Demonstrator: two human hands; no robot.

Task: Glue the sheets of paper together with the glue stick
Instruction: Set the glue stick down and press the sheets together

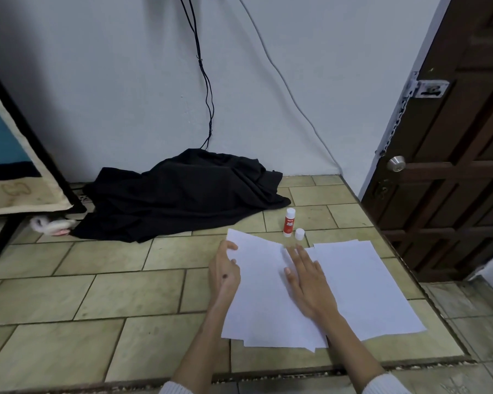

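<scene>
Several white paper sheets lie on the tiled floor. The top left sheet [264,291] overlaps a pile, and more sheets [362,285] spread to the right. My left hand [225,270] pinches the left edge of the top sheet near its far corner. My right hand [308,277] rests flat on that sheet, fingers spread, palm down. Beyond the papers the red and white glue stick [289,222] stands upright and uncapped. Its white cap [299,234] sits beside it on the floor.
A crumpled black cloth [182,194] lies against the wall beyond the papers. A dark wooden door [453,166] stands at the right, and a step edge [296,368] runs close to me. A black-framed board [26,155] leans at the left.
</scene>
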